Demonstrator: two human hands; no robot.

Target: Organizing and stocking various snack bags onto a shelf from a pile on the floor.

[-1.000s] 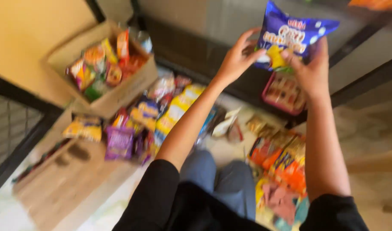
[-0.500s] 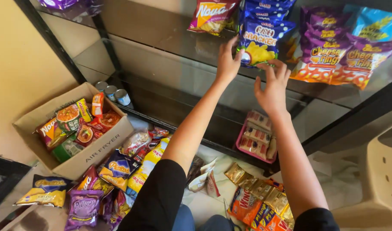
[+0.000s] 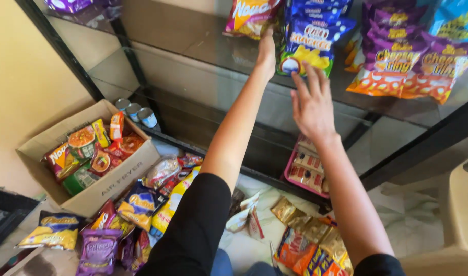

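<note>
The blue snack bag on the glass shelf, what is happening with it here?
A person is at a glass shelf. Both hands are on the blue snack bag there: the left hand at its left edge, the right hand with fingertips on its lower part. Purple bags lie beside it. Below, a cardboard box holds more snacks.

Blue snack bag (image 3: 309,43): standing top centre on the glass shelf.
Purple-orange bags (image 3: 407,61): leaning upper right.
Cardboard box (image 3: 116,176): sitting left, holding packets.

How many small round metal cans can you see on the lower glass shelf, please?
3: the small round metal cans stand in a row at the lower glass shelf's left end, behind the cardboard box. More may be hidden.
</note>
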